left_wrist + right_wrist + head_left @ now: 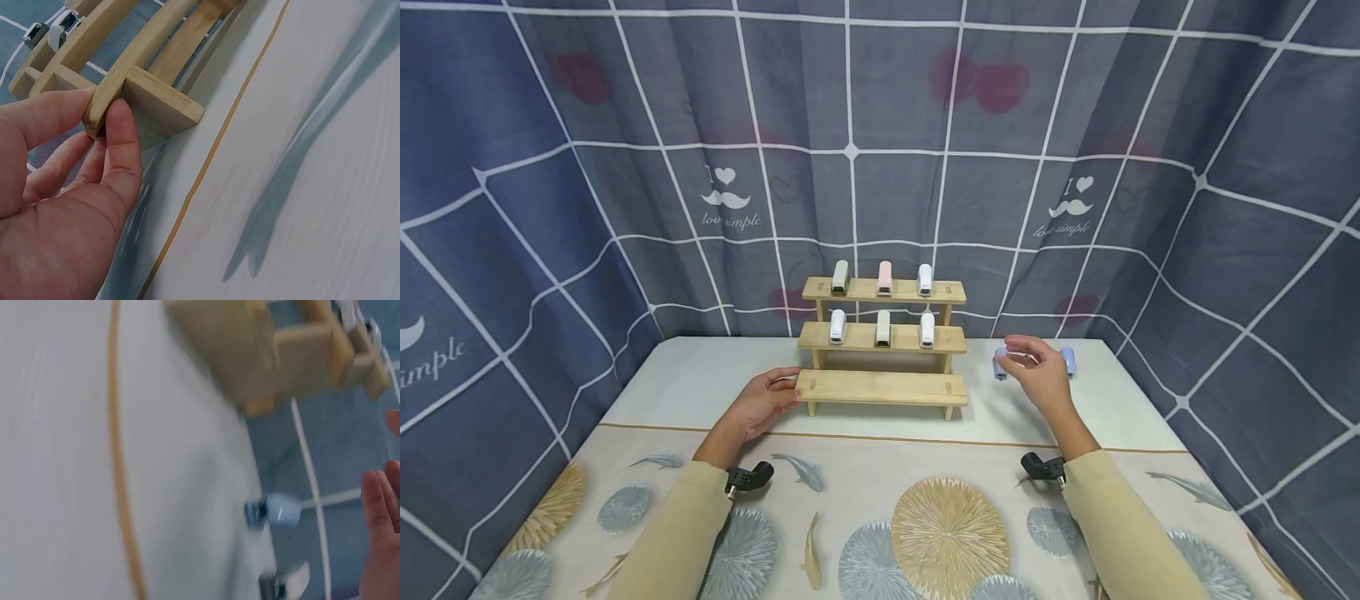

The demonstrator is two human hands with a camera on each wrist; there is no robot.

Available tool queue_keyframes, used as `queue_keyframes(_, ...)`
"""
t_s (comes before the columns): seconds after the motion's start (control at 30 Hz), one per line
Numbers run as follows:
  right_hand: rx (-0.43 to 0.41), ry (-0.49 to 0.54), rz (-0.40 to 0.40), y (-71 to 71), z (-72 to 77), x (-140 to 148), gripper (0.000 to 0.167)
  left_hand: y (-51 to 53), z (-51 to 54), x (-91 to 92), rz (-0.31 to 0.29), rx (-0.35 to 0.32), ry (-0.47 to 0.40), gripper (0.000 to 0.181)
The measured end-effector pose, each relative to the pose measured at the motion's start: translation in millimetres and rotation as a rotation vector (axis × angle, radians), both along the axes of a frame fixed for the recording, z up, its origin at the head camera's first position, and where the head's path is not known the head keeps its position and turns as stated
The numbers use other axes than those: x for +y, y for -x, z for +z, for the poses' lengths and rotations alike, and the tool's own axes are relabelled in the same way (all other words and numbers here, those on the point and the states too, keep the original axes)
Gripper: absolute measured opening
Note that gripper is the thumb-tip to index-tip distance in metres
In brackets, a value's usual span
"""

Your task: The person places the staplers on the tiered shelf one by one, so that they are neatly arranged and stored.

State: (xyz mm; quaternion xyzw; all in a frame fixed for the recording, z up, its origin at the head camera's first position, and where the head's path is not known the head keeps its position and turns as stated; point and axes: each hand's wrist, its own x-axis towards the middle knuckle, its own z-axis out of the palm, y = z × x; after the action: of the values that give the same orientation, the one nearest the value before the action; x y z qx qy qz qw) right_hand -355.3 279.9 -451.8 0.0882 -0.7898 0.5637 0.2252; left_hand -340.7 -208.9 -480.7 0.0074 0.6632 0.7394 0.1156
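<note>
At its left end, my left hand (765,402) pinches the lowest board of a wooden three-step display rack (880,387); the left wrist view shows thumb and fingers (122,150) on the board's end. To the rack's right, my right hand (1039,372) hovers by a small lavender stapler (1000,364), partly hidden by the fingers in the head view. The blurred right wrist view shows a gap between the fingers (376,503) and a bluish stapler (281,510). Another lavender stapler (1068,362) lies to the right of this hand.
Green (840,277), pink (884,278) and white (924,279) staplers stand on the top step. The middle step bears two white staplers and a pale green stapler (883,328) between them. A grid-patterned curtain (880,200) hangs behind the table (700,367).
</note>
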Motion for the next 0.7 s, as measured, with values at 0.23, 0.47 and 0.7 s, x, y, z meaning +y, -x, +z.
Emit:
queue_keyframes(0.23,0.015,-0.058,-0.185,-0.8,-13.7,39,0.035,0.5,0.6,1.0,0.021,-0.026,0.006,0.065)
queue_keyframes(0.47,0.002,-0.2,-0.339,5.5,-21.9,71,0.033,-0.6,1.9,2.4,0.025,-0.028,0.01,0.065)
queue_keyframes(0.7,-0.095,-0.216,-0.353,11.0,-24.1,90,0.037,-1.4,1.8,2.1,0.018,-0.021,0.002,0.064)
